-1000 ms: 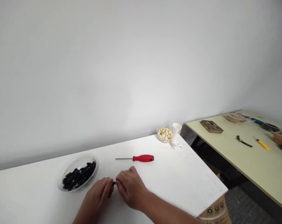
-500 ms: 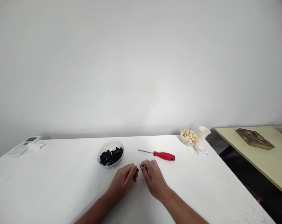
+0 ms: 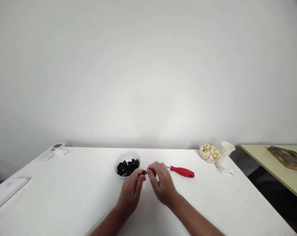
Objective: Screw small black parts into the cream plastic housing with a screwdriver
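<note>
Between thumb and fingertips, my left hand pinches a small black part. My right hand faces it, its fingers closed on a tiny metal piece too small to name for sure. The two sets of fingertips almost meet over the white table. Just beyond my left hand is a clear round bowl with many small black parts inside. Right of my right hand lies a red-handled screwdriver, its shaft largely hidden behind that hand.
At the back right stand a clear container of pale, bean-like pieces, a white paper cup and crumpled clear plastic. A remote control lies back left, a white box-like object at the left edge. A greenish table holds a wooden block.
The camera view has shifted, so the table things appear farther right and slightly lower. My left hand has turned more upright, and the black part and metal piece are closer together.
</note>
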Available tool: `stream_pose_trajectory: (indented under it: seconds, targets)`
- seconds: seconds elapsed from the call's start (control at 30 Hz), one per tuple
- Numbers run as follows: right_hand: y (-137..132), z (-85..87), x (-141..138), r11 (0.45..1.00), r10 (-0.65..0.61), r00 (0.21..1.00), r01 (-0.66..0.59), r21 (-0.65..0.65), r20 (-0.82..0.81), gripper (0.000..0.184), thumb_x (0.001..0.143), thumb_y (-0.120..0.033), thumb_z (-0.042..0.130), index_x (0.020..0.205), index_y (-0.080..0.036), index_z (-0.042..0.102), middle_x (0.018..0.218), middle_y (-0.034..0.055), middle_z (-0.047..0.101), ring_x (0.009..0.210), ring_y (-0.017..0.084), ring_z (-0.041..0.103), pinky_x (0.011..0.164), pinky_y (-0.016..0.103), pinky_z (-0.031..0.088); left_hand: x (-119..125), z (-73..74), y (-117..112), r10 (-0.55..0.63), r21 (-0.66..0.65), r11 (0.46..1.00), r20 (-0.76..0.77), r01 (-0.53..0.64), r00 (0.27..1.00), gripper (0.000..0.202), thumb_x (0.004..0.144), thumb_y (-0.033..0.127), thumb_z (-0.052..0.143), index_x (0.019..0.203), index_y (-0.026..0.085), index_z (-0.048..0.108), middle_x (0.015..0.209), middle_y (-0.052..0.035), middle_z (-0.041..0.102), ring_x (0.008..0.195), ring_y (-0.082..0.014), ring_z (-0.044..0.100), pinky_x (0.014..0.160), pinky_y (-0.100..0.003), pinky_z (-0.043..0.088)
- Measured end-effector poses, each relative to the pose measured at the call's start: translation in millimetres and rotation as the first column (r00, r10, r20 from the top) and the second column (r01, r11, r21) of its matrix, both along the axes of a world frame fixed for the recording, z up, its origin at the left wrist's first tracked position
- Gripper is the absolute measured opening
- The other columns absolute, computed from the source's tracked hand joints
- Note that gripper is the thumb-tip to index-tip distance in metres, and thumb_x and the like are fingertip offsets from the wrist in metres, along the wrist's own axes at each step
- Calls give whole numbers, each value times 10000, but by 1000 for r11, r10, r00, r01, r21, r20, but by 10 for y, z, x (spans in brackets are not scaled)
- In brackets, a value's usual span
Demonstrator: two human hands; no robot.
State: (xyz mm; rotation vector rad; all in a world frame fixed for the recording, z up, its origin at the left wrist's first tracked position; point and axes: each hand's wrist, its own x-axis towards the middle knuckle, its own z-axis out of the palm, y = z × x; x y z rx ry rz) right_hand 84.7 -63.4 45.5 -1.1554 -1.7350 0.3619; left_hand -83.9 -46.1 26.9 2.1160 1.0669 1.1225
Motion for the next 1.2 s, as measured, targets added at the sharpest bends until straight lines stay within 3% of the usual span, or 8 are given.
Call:
stream_pose_trajectory:
  seconds: [0.17, 0.4, 0.5, 0.67, 0.87, 0.97, 1.07, 1.2]
  targets:
    - [70, 1, -41, 1000, 3, 1000, -3, 18, -12, 150, 1042, -226, 446, 940, -233, 557, 846, 17, 617, 758, 185, 547, 748, 347, 394, -67, 38, 49, 130, 63, 990, 3, -130, 992, 225, 1056, 320, 415, 1135, 207, 592, 1003, -59, 679, 848, -198, 646, 760, -300, 500]
    - [32, -16, -78, 998, 18, 1000, -18, 57, 2, 127, 1041, -218, 458, 994, -239, 574, 885, 18, 638, 779, 188, 562, 772, 349, 397, -47, 74, 40, 59, 160, 986, -50, -50, 997, 195, 1049, 259, 411, 962, 211, 578, 870, -39, 622, 801, -197, 580, 742, -302, 454]
    - [117, 42, -113, 997, -11, 1000, 12, 82, -13, 122, 1042, -230, 462, 996, -229, 575, 861, 13, 622, 762, 178, 562, 764, 338, 405, -102, 138, 100, 156, 262, 955, -40, -140, 987, 184, 1038, 263, 419, 957, 212, 576, 905, -56, 642, 870, -220, 587, 813, -341, 442]
    - [457, 71, -269, 997, -30, 989, 21, 69, 143, 48, 995, -240, 559, 966, -221, 592, 863, 11, 631, 817, 181, 567, 804, 338, 411, -259, 252, 336, 459, 225, 884, -241, -411, 855, 259, 994, 408, 501, 827, 219, 561, 833, -33, 649, 864, -243, 578, 876, -414, 383]
    - [519, 87, -361, 994, -105, 968, 98, 43, 228, 23, 903, -219, 657, 916, -226, 640, 922, 49, 653, 891, 230, 568, 812, 382, 413, -277, 240, 492, 631, 298, 775, -373, -557, 680, 326, 941, 505, 527, 1059, 209, 596, 1185, -127, 636, 1193, -347, 537, 1059, -564, 303]
    - [122, 282, 132, 984, -177, 972, 172, 47, 152, 46, 940, -228, 615, 910, -237, 649, 886, 39, 672, 859, 219, 594, 806, 381, 448, -238, 218, 492, 602, 342, 796, -355, -500, 715, 313, 966, 500, 500, 1084, 226, 595, 1231, -126, 632, 1223, -352, 533, 1086, -581, 301]
    - [-545, 469, 1261, 960, -281, 958, 281, 13, 60, 153, 969, -313, 604, 863, -253, 696, 823, 50, 701, 745, 211, 636, 702, 366, 491, -187, 185, 491, 558, 388, 815, -327, -430, 763, 283, 966, 490, 498, 1051, 239, 599, 1206, -116, 654, 1186, -359, 569, 1065, -600, 341]
    - [-1344, 384, 3149, 645, -765, 641, 760, -86, -72, 327, 929, -546, 639, 797, -265, 740, 699, 96, 680, 615, 224, 627, 585, 378, 490, -109, 118, 523, 533, 439, 814, -305, -380, 790, 279, 945, 502, 498, 1045, 261, 598, 1187, -103, 667, 1145, -388, 601, 1007, -658, 403]
